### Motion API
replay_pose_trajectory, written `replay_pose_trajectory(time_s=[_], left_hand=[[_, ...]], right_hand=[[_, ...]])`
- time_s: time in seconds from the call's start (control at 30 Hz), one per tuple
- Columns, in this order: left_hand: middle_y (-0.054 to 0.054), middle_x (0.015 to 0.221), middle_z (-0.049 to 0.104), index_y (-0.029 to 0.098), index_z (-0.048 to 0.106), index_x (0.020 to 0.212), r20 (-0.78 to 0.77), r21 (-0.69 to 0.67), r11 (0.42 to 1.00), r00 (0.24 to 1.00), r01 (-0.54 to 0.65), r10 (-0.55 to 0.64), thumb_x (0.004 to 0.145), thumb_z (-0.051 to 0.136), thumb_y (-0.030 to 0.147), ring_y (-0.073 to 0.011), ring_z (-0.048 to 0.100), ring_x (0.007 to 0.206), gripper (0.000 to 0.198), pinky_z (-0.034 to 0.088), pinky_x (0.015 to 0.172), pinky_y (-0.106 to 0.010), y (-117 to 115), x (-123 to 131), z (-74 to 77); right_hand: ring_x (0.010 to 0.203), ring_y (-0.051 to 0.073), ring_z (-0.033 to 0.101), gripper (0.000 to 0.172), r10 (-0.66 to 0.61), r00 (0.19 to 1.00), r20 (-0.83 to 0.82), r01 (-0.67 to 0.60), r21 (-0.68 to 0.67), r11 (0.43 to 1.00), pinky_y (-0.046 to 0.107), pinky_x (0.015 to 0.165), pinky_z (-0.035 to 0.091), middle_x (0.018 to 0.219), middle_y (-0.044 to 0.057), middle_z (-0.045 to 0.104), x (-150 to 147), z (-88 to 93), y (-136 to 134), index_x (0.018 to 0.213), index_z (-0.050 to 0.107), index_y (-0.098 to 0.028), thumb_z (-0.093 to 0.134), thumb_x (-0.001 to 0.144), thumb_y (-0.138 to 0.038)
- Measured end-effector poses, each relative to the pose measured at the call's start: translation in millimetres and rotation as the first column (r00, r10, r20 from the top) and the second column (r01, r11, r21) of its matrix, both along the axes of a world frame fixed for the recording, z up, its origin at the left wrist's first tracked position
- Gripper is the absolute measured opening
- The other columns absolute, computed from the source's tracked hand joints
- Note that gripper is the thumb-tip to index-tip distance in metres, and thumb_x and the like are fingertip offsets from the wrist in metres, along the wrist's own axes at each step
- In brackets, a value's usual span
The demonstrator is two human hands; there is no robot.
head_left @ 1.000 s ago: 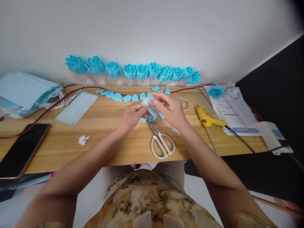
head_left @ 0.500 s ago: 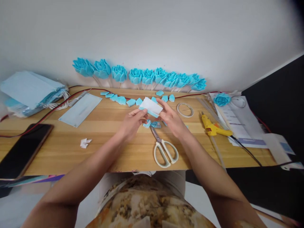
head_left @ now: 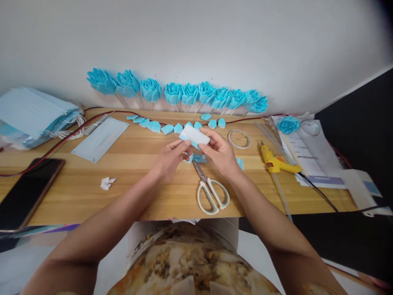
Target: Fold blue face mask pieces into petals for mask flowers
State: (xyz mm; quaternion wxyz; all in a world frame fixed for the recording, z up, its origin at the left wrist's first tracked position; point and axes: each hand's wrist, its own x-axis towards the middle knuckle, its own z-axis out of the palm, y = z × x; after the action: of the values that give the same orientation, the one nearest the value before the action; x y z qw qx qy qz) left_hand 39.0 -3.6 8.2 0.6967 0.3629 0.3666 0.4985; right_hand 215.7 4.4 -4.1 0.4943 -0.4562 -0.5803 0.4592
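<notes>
Between both hands, above the middle of the table, is a small folded piece of white and blue face-mask fabric (head_left: 195, 134). My left hand (head_left: 173, 157) pinches its left lower edge with thumb and fingers. Its right end is gripped by my right hand (head_left: 219, 151), the thumb lying along the near edge. Just beyond runs a row of cut light-blue petal pieces (head_left: 167, 129). Scissors with white handles (head_left: 210, 190) lie below the hands, their blade tips beside several blue scraps (head_left: 200, 158).
Blue fabric roses on sticks (head_left: 150, 90) lean along the wall. A flat face mask (head_left: 100, 139), a stack of masks (head_left: 37, 116) and a phone (head_left: 29, 194) lie left. Rightward are a tape roll (head_left: 239, 139), a yellow glue gun (head_left: 276, 163) and another rose (head_left: 288, 124). A cable (head_left: 92, 125) crosses the table.
My right thumb has come down onto the near edge of the folded fabric, and the right fingers have closed around its end. The whole view has shifted slightly.
</notes>
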Motion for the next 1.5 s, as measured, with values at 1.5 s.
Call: replay_pose_trajectory(time_s=[1.5], left_hand=[[0.001, 0.053, 0.056, 0.016, 0.067, 0.059, -0.348, 0.021, 0.999, 0.937, 0.026, -0.017, 0.070, 0.081, 0.047, -0.0100, 0.045, 0.054, 0.035, 0.034, 0.060, -0.028, 2, -5, -8.4]], right_hand=[[0.060, 0.010, 0.048, 0.016, -0.004, 0.999, 0.050, 0.002, 0.036, 0.999, 0.025, 0.057, 0.038, 0.067, -0.003, 0.061, 2, 4.9, -1, 0.080, 0.067, -0.020, 0.073, 0.081, -0.035]])
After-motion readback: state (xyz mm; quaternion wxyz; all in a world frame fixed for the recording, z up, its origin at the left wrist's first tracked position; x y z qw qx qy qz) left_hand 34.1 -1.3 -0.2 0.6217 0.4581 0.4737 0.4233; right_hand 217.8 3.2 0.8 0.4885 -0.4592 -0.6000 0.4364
